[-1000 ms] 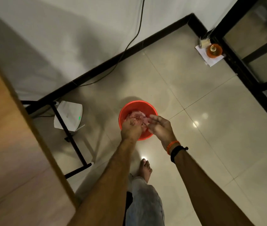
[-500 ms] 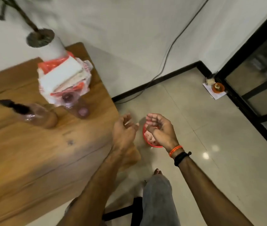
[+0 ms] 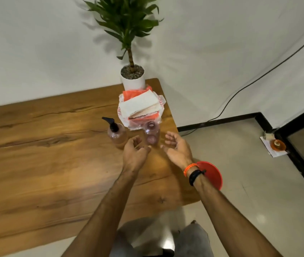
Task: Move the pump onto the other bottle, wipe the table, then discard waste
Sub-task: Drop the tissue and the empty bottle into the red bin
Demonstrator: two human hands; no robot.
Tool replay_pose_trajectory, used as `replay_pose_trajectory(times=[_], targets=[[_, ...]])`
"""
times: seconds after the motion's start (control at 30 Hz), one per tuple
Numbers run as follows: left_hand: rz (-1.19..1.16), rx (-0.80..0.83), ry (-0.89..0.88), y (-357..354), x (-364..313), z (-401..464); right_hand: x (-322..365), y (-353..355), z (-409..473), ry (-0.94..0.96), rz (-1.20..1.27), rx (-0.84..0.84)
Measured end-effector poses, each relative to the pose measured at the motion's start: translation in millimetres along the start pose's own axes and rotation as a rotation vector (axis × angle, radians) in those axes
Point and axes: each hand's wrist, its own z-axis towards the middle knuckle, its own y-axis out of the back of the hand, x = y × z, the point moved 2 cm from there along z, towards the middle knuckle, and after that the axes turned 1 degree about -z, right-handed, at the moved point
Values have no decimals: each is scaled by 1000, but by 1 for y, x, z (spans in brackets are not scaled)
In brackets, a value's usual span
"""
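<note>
Two clear bottles stand near the right end of the wooden table [image 3: 45, 164]. The left bottle [image 3: 116, 135] carries the black pump [image 3: 111, 123]. The right bottle [image 3: 151, 133] has an open neck and no pump. My left hand [image 3: 135, 153] hovers just in front of the two bottles, fingers loosely apart, holding nothing. My right hand [image 3: 178, 148] is beside the open bottle, palm up, fingers spread and empty. A red bin [image 3: 213, 175] sits on the floor past the table's right edge, partly behind my right wrist.
A pack of tissues [image 3: 141, 108] in red and white wrapping lies behind the bottles. A potted plant [image 3: 132, 75] stands at the table's far corner. A black cable [image 3: 258, 76] runs down the wall. A small orange dish [image 3: 277, 145] on paper sits by a black frame.
Both hands have risen from the red bin on the floor, where they dropped waste, to the table by the bottles. The view has swung up from the floor to the tabletop.
</note>
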Motion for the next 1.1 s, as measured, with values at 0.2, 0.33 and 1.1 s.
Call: replay_pose_trajectory(times=[0.2, 0.33, 1.1], targets=[[11, 94, 40, -2, -12, 18, 16, -14, 16, 2, -179, -3], [-19, 164, 17, -7, -18, 24, 19, -17, 19, 12, -180, 8], [32, 449, 58, -218, 11, -35, -69, 179, -34, -98, 126, -365]])
